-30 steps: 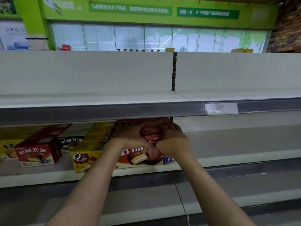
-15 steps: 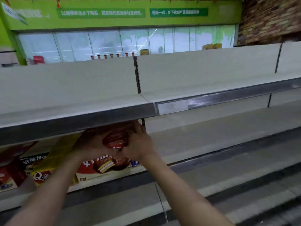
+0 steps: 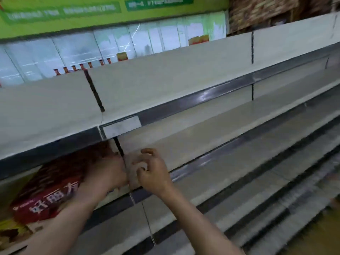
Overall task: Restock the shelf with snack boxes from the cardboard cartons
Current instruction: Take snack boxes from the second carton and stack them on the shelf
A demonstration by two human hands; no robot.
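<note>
left hand (image 3: 108,173) resting on red snack box (image 3: 55,188), grip unclear, right hand (image 3: 152,173) loosely curled, holding nothing

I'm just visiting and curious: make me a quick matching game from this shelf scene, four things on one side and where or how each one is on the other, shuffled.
Things:
1. red snack box
2. right hand
3. left hand
4. blank price label

Places or states:
A. on the upper shelf's front rail
B. fingers loosely curled, holding nothing
C. on the middle shelf at the left
D. against the box's right end

Pairs: 1-C, 2-B, 3-D, 4-A
</note>
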